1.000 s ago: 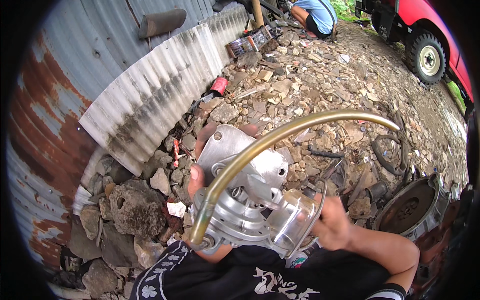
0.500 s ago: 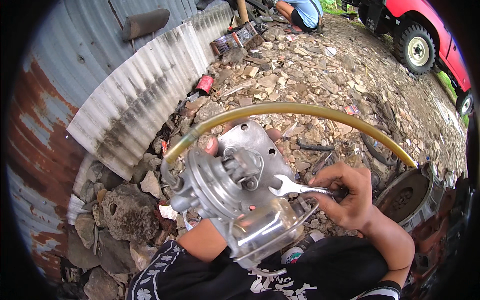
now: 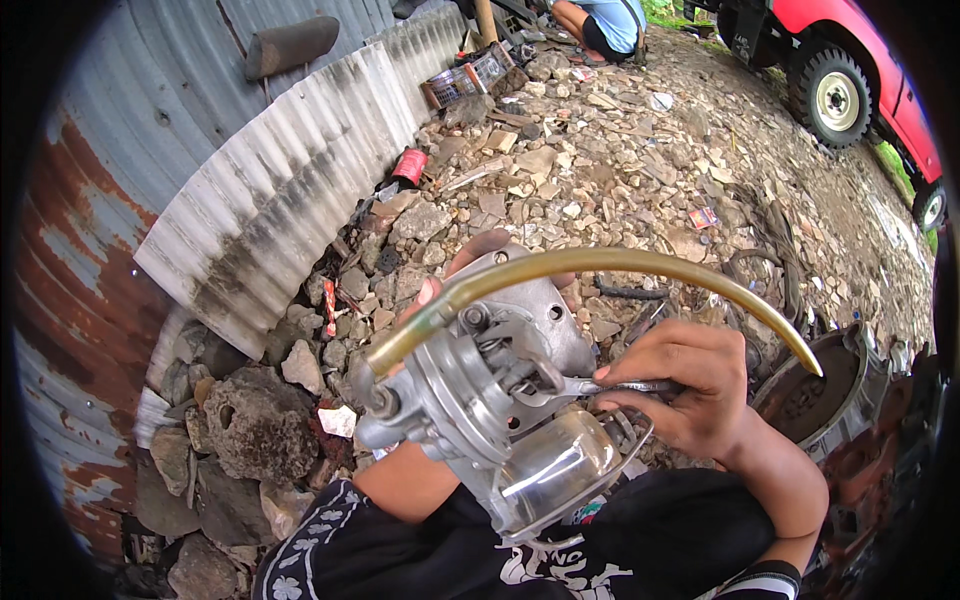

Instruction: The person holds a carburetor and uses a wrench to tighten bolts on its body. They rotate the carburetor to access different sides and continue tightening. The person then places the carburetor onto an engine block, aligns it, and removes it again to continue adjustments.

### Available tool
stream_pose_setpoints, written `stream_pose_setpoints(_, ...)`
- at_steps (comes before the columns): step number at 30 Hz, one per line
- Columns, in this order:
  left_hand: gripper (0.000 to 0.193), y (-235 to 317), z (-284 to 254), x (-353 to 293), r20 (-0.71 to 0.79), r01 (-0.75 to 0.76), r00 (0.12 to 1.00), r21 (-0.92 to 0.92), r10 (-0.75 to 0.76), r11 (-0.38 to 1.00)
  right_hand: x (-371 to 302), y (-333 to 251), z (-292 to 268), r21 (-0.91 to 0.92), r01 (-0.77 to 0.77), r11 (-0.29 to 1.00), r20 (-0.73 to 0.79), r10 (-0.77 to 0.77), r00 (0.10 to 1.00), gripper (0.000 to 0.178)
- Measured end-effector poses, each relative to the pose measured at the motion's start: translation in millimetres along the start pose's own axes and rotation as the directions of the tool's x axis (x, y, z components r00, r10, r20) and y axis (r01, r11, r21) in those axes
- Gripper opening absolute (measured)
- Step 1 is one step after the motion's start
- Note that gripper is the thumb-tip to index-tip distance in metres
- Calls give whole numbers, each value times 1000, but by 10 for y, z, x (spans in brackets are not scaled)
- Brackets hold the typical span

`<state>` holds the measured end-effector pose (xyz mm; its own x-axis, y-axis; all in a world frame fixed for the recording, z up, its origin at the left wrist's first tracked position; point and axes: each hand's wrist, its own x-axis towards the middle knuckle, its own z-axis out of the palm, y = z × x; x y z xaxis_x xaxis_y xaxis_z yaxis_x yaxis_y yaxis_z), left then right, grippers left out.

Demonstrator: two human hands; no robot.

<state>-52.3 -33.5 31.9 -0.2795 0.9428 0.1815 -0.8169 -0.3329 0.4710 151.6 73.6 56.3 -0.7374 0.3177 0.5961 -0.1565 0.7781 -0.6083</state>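
Metal pump (image 3: 450,395), clear cylindrical cup (image 3: 560,468)

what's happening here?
A person is holding a metal pump-like part in the left hand, mostly hidden behind it. The part has a clear cup at its lower end, and a yellowish hose arches over it to the right. The right hand pinches a wrench, its head in at the part's middle; whether it grips a nut is hard to tell. Farther off, another person crouches on the stony ground.
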Motion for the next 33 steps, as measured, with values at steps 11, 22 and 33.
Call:
stream_pose_setpoints(11,53,-106,-47,72,136,-23,990,-94,36,995,-40,62,55,-105,111,988,5,-111,994,32)
stream_pose_setpoints(22,63,-29,-583,152,247,-208,947,-19,206,978,-431,-62,613,304,-427,851,116,412,904,53)
stream_pose_setpoints(33,66,35,27,-185,33,-370,928,213,372,904,-475,-318,826,679,-419,602,257,340,905,35)
